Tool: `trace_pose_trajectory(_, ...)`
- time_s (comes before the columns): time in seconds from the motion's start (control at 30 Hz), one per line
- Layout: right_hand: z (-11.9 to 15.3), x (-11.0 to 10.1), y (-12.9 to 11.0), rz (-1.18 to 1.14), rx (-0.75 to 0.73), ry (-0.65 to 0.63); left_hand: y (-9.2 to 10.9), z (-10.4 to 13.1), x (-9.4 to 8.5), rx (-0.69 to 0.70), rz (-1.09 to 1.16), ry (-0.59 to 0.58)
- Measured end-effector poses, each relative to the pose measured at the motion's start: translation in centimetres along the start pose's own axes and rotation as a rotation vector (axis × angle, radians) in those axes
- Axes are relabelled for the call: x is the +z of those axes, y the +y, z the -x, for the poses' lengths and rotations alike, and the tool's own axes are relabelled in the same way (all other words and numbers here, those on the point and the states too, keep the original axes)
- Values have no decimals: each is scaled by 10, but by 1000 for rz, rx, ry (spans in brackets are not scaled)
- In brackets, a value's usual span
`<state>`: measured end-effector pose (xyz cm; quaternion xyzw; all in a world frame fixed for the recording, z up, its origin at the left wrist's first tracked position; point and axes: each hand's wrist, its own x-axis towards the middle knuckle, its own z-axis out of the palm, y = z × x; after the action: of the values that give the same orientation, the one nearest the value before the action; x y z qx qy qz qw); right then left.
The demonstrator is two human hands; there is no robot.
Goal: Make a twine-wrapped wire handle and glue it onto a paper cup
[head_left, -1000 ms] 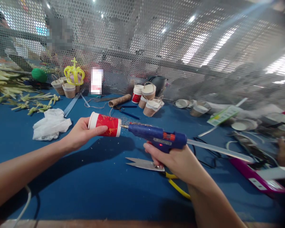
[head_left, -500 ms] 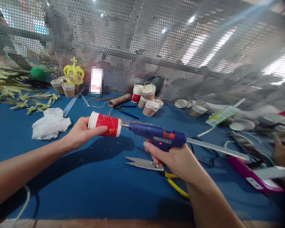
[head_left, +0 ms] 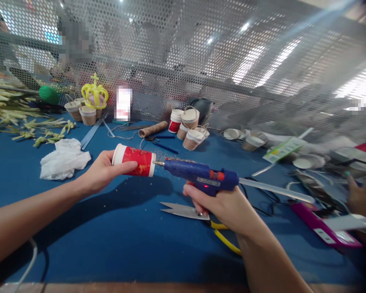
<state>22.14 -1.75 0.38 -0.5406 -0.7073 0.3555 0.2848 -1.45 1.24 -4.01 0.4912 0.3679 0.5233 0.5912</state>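
A red and white paper cup (head_left: 132, 156) lies sideways in my left hand (head_left: 105, 171), its fingers and thumb wrapped round it. My right hand (head_left: 219, 199) grips a blue glue gun (head_left: 198, 173) with a clear glue stick (head_left: 277, 190) coming out of its back. The metal nozzle is at the cup's right-hand end, against or very near the rim. Below the gun, scissors (head_left: 186, 211) with yellow handles lie on the blue table (head_left: 122, 244), blades apart and pointing left.
Behind are a twine roll (head_left: 154, 129), blue-handled pliers (head_left: 163, 142) and twine-wrapped cups (head_left: 193, 138). A crumpled white cloth (head_left: 64, 158) lies left. At right are a purple power strip (head_left: 320, 228) and another person's hand (head_left: 362, 195). A perforated metal screen (head_left: 158, 53) stands at the back.
The glue gun and my right hand have shifted very slightly left, with the nozzle tip still at the cup's rim. My left hand's hold on the cup looks the same.
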Motion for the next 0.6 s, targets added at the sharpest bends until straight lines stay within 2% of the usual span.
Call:
trace_pose_trajectory(0.3,0,1,-2,-110,-26,15,6,3,6,-31,64,2)
trace_pose_trajectory(0.47,2,1,-3,-86,-27,-32,8,4,8,-44,127,4)
trace_pose_trajectory(0.6,3,2,-4,-101,-26,-14,8,5,8,-53,150,8)
